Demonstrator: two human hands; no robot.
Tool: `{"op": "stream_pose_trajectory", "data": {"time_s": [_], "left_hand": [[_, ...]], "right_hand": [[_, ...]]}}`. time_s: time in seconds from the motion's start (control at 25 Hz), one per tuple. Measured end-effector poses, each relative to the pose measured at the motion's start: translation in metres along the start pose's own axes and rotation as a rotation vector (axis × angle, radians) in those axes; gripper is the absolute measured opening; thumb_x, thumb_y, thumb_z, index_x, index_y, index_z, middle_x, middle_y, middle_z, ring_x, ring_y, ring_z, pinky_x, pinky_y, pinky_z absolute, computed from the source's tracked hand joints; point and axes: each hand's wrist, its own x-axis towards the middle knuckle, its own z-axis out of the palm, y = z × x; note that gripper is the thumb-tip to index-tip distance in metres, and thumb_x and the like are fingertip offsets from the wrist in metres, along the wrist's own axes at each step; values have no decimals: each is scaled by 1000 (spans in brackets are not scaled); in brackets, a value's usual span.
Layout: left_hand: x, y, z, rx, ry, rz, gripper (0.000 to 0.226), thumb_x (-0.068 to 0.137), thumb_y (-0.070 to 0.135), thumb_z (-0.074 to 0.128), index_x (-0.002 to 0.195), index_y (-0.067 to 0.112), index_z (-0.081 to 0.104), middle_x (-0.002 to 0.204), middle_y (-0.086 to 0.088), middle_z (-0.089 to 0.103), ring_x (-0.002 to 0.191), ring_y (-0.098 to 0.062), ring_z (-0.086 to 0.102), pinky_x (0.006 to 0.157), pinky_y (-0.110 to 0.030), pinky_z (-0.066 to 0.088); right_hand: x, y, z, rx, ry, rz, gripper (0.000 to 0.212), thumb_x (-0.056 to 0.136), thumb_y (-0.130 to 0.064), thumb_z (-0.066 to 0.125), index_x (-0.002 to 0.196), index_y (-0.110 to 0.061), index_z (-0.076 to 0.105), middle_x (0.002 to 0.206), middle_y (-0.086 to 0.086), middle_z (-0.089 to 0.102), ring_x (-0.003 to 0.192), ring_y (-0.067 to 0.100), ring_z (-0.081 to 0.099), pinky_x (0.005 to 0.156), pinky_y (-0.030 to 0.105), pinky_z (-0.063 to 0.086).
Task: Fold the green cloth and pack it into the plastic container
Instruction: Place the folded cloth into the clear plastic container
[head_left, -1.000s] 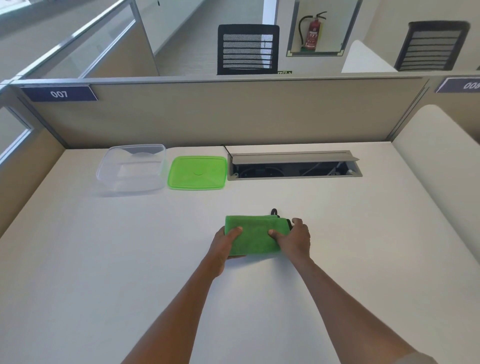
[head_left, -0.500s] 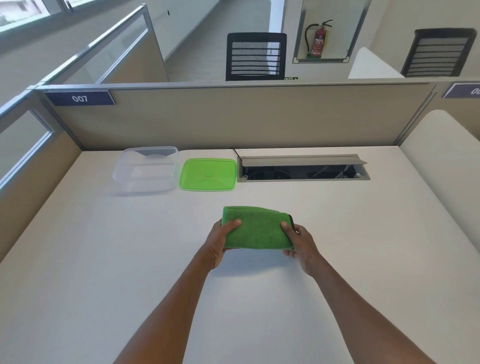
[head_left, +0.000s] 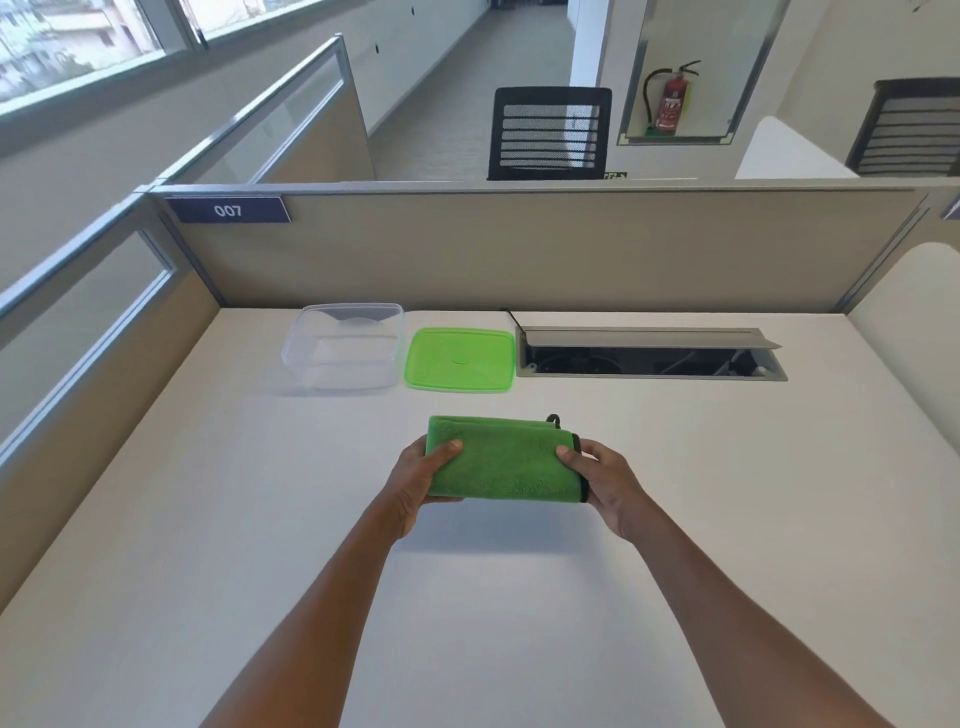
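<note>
The green cloth (head_left: 506, 460) is folded into a compact rectangle and held above the white desk, casting a shadow below. My left hand (head_left: 418, 480) grips its left end, thumb on top. At the right end, my right hand (head_left: 605, 483) holds it beside the black trim and loop. The clear plastic container (head_left: 345, 345) stands empty and uncovered at the back left of the desk. Its green lid (head_left: 460, 358) lies flat just to the right of it.
An open cable hatch (head_left: 649, 356) is set into the desk at the back right, beside the lid. Beige partition walls (head_left: 519, 249) close the desk at the back and left. A curved white panel (head_left: 909, 322) borders the right side.
Both hands have lifted the folded cloth off the desk; it now hangs above the surface with a shadow under it. The camera view has tilted upward.
</note>
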Motion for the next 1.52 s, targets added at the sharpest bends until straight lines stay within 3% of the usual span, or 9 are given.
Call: {"op": "stream_pose_trajectory", "data": {"time_s": [0.24,0.52,0.64,0.84,0.96,1.24,1.52], "left_hand": [[13,19,-66,190,145,-23,26,88,41,69,100,18,66,102,-7,71,92,-21,69,58,-30,59],[54,74,-143,361,221,31,20,96,33,59,96,13,65,97,-8,67,86,-21,65,64,-35,61],[83,111,-178,440,300,100,26,98,31,57,98,7,66,94,-12,67,84,-26,62,71,-40,57],[132,161,-228,584,485,187,38,96,35,56,89,-1,66,78,-11,61,75,-27,54,61,-33,37],[161,170,-249,720,550,145,36,96,35,54,90,1,65,84,-14,63,82,-34,59,66,-36,42],[211,150,-261,880,569,153,27,96,34,53,100,8,60,103,-18,68,93,-37,59,70,-35,38],[216,136,-248,1171,642,245,31,96,38,50,103,9,61,97,-16,68,103,-35,53,82,-42,36]], "right_hand": [[19,-8,57,-178,-12,-81,26,86,-13,71,110,-6,66,94,14,71,76,19,69,65,30,56],[60,-38,144,-222,-35,-151,24,86,-10,71,109,-8,63,91,17,68,73,21,70,62,32,58],[85,-64,190,-266,-33,-217,26,86,-12,71,110,-6,61,91,16,67,78,25,67,72,41,58],[132,-104,260,-416,11,-360,14,82,-25,74,90,-25,62,87,9,69,74,18,61,65,33,46],[164,-110,287,-505,39,-381,17,81,-26,74,95,-21,64,87,8,71,77,18,64,69,33,46],[216,-110,301,-774,73,-393,16,83,-30,71,95,-21,65,84,0,73,77,14,63,59,21,39],[230,-98,301,-1043,60,-505,22,86,-28,68,102,-14,63,87,7,69,82,26,61,69,30,44]]}}
